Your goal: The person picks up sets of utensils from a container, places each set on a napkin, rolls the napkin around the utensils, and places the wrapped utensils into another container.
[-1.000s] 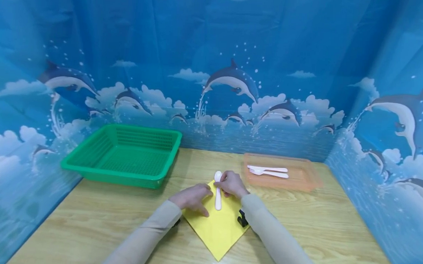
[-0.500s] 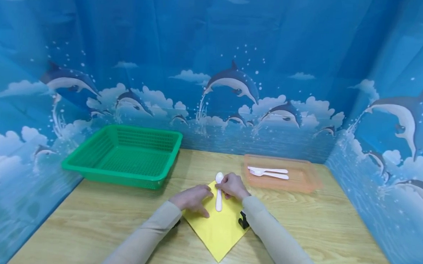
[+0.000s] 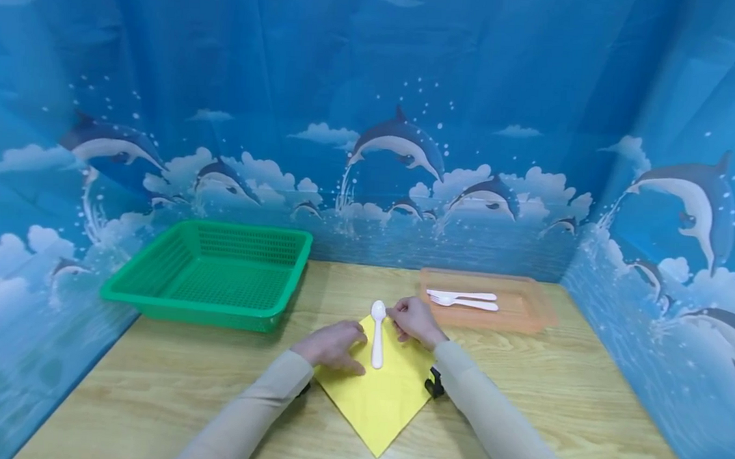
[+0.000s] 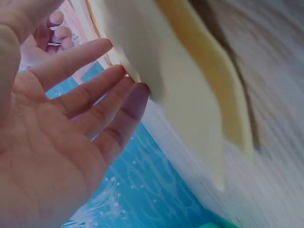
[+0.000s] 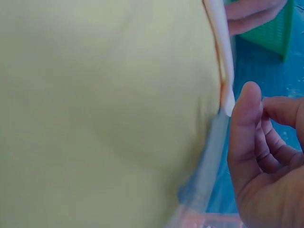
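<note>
A white plastic spoon [image 3: 377, 346] lies on a yellow napkin [image 3: 375, 408] set as a diamond on the table. The spoon's bowl points away from me, near the napkin's far corner. My left hand [image 3: 334, 346] rests at the napkin's left side, and in the left wrist view its spread fingertips touch the edge. Just right of the spoon's bowl is my right hand [image 3: 415, 320]. In the right wrist view its thumb [image 5: 244, 128] and bent forefinger come close together, the other fingers are loosely curled, and nothing is seen between them.
A green plastic basket [image 3: 185, 310] stands at the back left. At the back right, a shallow orange tray [image 3: 524, 305] bears a white fork [image 3: 469, 304] and a white knife [image 3: 469, 295]. A blue dolphin-print curtain [image 3: 374, 65] borders the table [image 3: 520, 394].
The right hand has let go of the spoon and shifted slightly right. The spoon now lies with its bowl uncovered. The left hand has stayed in place.
</note>
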A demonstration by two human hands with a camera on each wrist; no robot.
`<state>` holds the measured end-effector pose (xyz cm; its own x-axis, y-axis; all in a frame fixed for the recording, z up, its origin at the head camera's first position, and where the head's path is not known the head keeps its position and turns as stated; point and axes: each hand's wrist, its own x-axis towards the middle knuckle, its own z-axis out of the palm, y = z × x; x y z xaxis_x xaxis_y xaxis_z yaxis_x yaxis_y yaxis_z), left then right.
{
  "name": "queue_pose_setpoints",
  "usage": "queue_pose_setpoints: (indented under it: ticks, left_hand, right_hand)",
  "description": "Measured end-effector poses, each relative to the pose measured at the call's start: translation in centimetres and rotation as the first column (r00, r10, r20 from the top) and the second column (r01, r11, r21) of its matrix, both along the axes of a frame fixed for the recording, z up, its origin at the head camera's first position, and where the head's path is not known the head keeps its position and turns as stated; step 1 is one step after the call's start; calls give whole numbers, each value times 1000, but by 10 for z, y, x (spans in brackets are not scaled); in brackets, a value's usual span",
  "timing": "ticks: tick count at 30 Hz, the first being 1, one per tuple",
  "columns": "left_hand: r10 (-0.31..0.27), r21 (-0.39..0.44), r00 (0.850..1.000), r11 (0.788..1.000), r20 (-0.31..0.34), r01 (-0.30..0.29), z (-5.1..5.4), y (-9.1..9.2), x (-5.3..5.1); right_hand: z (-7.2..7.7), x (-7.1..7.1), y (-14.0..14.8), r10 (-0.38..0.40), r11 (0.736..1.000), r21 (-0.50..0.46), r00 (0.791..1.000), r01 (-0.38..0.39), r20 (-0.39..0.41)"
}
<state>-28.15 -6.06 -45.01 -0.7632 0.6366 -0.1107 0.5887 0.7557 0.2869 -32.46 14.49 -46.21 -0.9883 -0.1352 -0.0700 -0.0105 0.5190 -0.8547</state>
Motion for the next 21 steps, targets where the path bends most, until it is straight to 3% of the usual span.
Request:
queue_pose_setpoints:
  ticks: [4,7,10,15,18,21]
  left_hand:
    - [-11,70,999,997,-38,14,-1,2,-2]
    - [-7,115,996,993,-85,17,0,6,-3]
    - [29,131,994,991,-110,-14,2,10,-4]
    - [105,136,988,987,-110,-90,5,21,-5]
    - [136,145,982,983,-134,-116,9,29,-6]
    - [137,153,967,983,-216,-105,9,38,-9]
  right_hand:
    - [4,-1,7,0,1000,8,999,0,-53]
    - [7,-2,10,14,999,48,990,-7,-142]
    - [10,-3,12,18,995,102,969,7,-247]
    - [15,-5,18,-27,981,165,920,99,-391]
    - [18,-7,24,-48,969,200,900,148,-433]
    - [19,-11,33,-63,952,243,898,185,-436]
